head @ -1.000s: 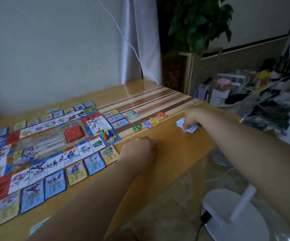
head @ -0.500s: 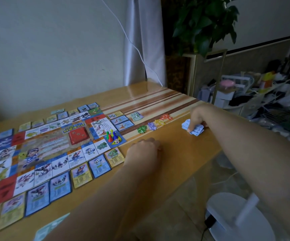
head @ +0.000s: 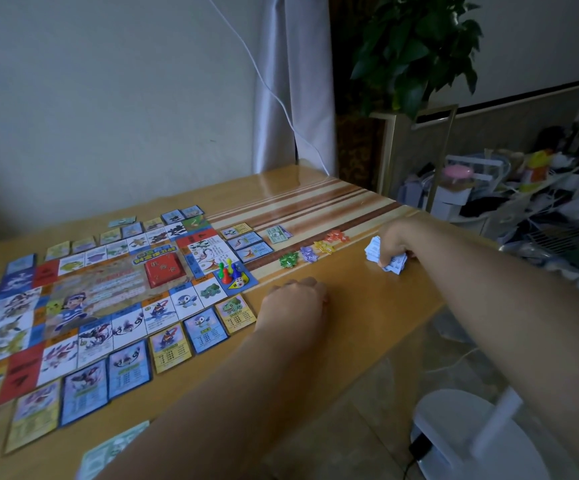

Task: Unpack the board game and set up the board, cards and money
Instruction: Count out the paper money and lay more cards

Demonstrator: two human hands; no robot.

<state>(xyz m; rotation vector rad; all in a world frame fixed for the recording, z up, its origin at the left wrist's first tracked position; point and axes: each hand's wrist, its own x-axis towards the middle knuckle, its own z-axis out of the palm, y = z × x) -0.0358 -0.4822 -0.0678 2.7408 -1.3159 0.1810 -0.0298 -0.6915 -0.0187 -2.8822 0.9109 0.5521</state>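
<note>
1. Right grip (head: 396, 245): fingers are curled down over the blue notes (head: 373, 250) and hold the stack against the bench (head: 367, 306) near its right edge. Part of the stack is hidden under the fingers.
2. Left grip (head: 295, 299): fingers are curled under in a loose fist, knuckles up. It rests on the bench just right of the board's near corner, and nothing is seen in it.
3. Board (head: 101, 299): unfolded and flat on the left part of the bench.
4. Cards (head: 205, 329): a face-up row lies just beside the board's near edge. Further rows lie along its far edge and right end.
5. Pawns (head: 227, 270): standing grouped on the board's right corner square, with the die (head: 239, 282) just beside them on the same square.
6. Red deck (head: 162, 271): lying inside the board's centre field.
7. Tokens (head: 308, 253): four small piles in a line on the bench between the board and the right grip. In order they are green, purple, yellow and red.
8. Green notes (head: 278, 233): a small stack beside the cards at the board's right end.
9. Fan base (head: 461, 431): white, on the floor below the right forearm.
10. Plant (head: 416, 53): standing in the corner beyond the bench.
</note>
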